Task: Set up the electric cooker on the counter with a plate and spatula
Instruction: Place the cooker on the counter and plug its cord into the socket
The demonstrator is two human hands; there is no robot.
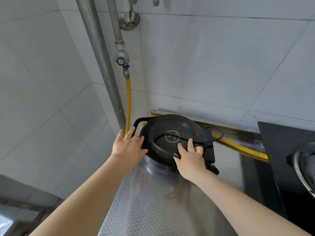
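Observation:
A round black electric cooker (170, 133) sits on the steel counter (153, 210) in the far corner, its lid closed and a black handle jutting out to the left. A black power cord (162, 137) lies coiled on the lid. My left hand (129, 145) rests against the cooker's left edge, near the handle, fingers spread. My right hand (190, 157) lies on the right side of the lid, fingers over the cord. A slotted metal spatula (155, 1) hangs on the wall at the top. No plate is in view.
A yellow gas hose (128, 103) drops from a valve (121, 59) and runs behind the cooker toward a black gas hob (286, 159) at the right. Steel pipes (100, 57) stand in the corner. A ladle (129, 19) hangs on the tiled wall. The counter's left edge drops off.

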